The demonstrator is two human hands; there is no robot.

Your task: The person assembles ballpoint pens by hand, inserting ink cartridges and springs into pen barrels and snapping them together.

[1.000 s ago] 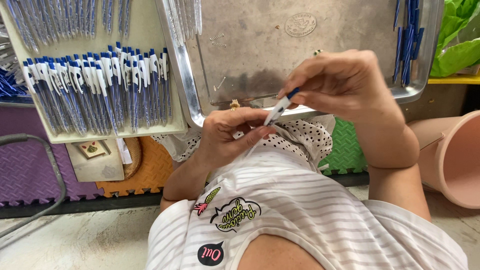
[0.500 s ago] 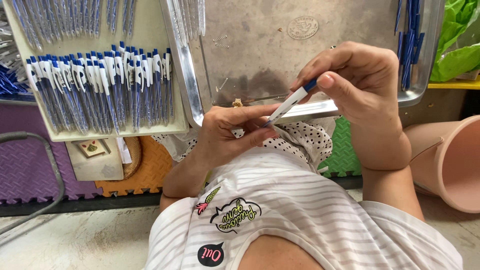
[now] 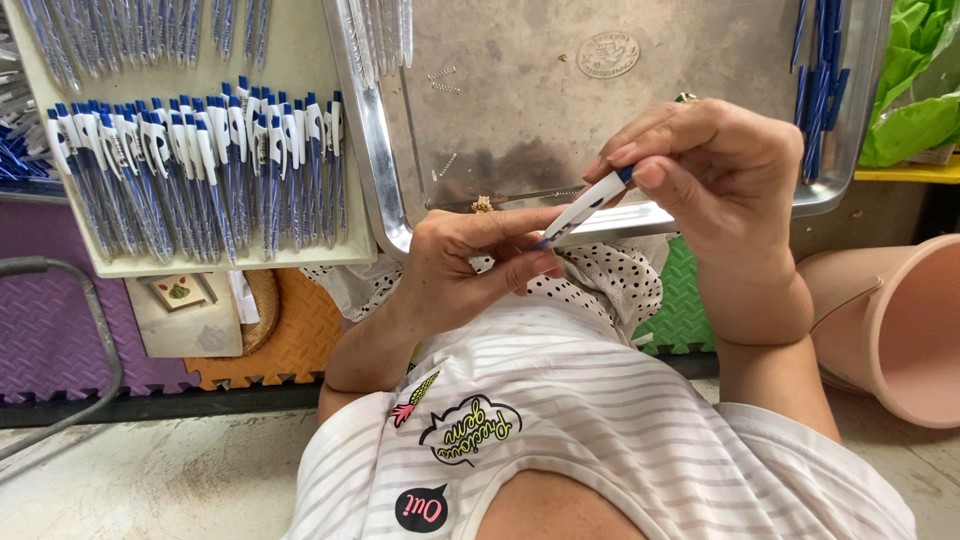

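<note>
Holding one white-and-blue pen (image 3: 585, 207) between both hands, just over the near rim of the metal tray (image 3: 520, 110). My right hand (image 3: 715, 185) pinches the upper, blue-tipped end between thumb and fingertips; my left hand (image 3: 470, 265) grips the lower end, index finger stretched along the barrel. Both are closed on the pen, neither slack.

Pen sits tilted, high end right, low end left, above my lap.

To do this well, I judge: keep the two halves in one straight line, steady the lower end with the left, and let the right do the small pushing or turning. Ease pressure in; no forcing.

Finished pens (image 3: 190, 170) lie in a row on the pale tray (image 3: 300, 50) to my left. A few loose springs (image 3: 440, 80) rest on the metal tray. Pink bucket (image 3: 890, 330) at right.
</note>
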